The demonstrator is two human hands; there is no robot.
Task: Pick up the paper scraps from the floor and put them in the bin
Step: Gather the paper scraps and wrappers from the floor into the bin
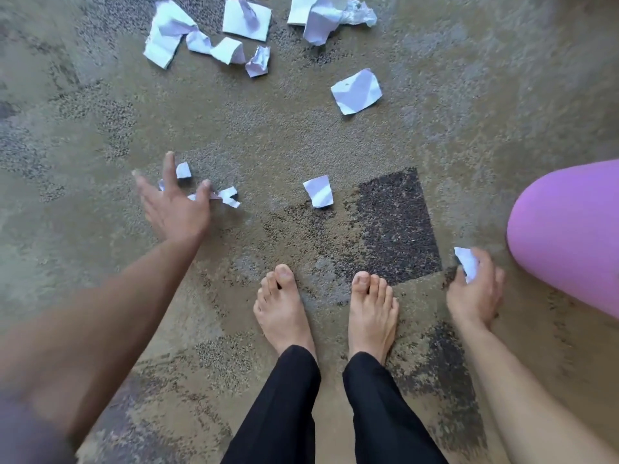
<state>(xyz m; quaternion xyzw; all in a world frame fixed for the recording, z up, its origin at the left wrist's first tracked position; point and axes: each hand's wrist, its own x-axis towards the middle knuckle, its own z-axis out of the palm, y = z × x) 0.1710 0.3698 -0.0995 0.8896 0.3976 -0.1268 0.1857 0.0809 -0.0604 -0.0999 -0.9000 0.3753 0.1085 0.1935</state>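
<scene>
left hand (pixel 174 209) spread, released, over small torn white paper scraps (pixel 227 195) on mottled brown carpet floor (pixel 268 135); right hand (pixel 475 293) grasping white scrap (pixel 467 262) beside rounded purple bin (pixel 569 236); more scraps far side; bare feet (pixel 284 309) between.

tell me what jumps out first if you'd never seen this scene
White paper scraps litter the carpet, thickest along the top, with smaller bits nearer the bare feet at centre bottom. The left hand spreads open over a few small scraps at mid left, while the right hand grips one scrap beside a rounded purple thing on the right edge, possibly the bin.
</scene>
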